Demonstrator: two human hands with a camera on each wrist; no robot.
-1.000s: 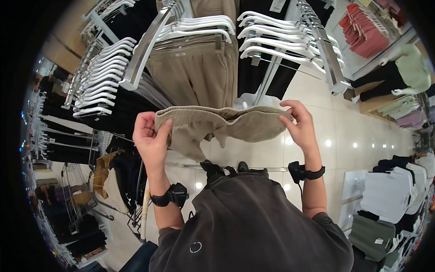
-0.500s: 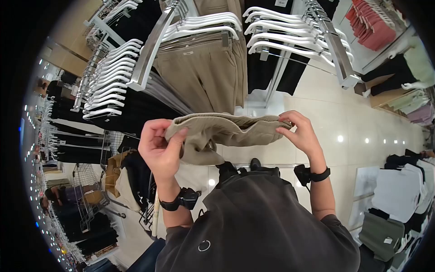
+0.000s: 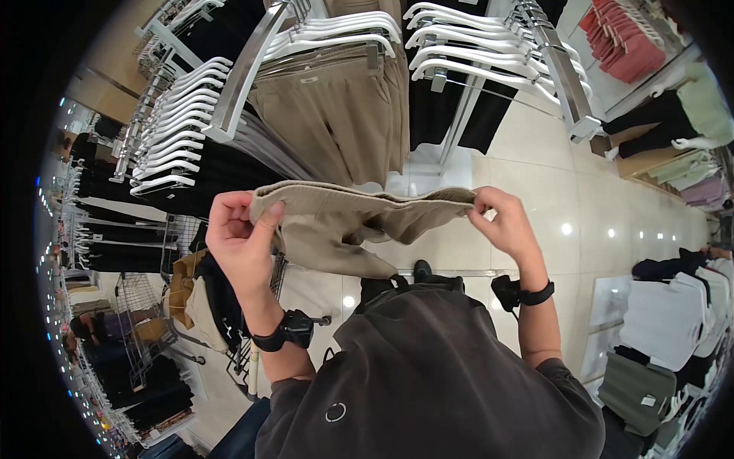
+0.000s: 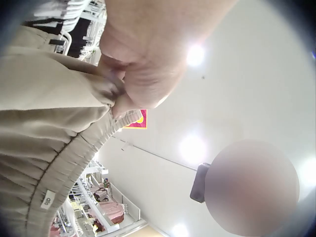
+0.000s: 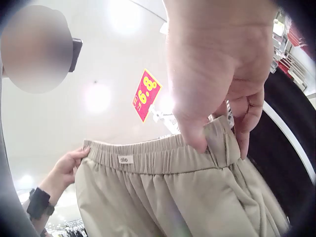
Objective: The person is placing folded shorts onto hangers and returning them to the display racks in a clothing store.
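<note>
Khaki trousers (image 3: 329, 222) with a gathered elastic waistband (image 5: 148, 155) hang between both hands in front of the person. My left hand (image 3: 243, 233) pinches one end of the waistband, thumb on the near side. At the other end, my right hand (image 3: 501, 222) pinches the band between thumb and fingers. The band is drawn out nearly straight, and the legs drop below it in loose folds. A small white label (image 5: 126, 159) is sewn on the waistband, seen in both wrist views.
Ahead stands a metal rack (image 3: 245, 76) with similar khaki trousers (image 3: 329, 115) on white hangers (image 3: 336, 34). More white hangers (image 3: 474, 57) hold black garments to its right. A shopping cart (image 3: 248, 352) with clothes stands at the left; folded tops (image 3: 665, 310) lie at the right.
The waistband bunched slightly, its middle sagging, and is now pulled straighter. The left hand has moved out to the left, with the trousers still held at both ends.
</note>
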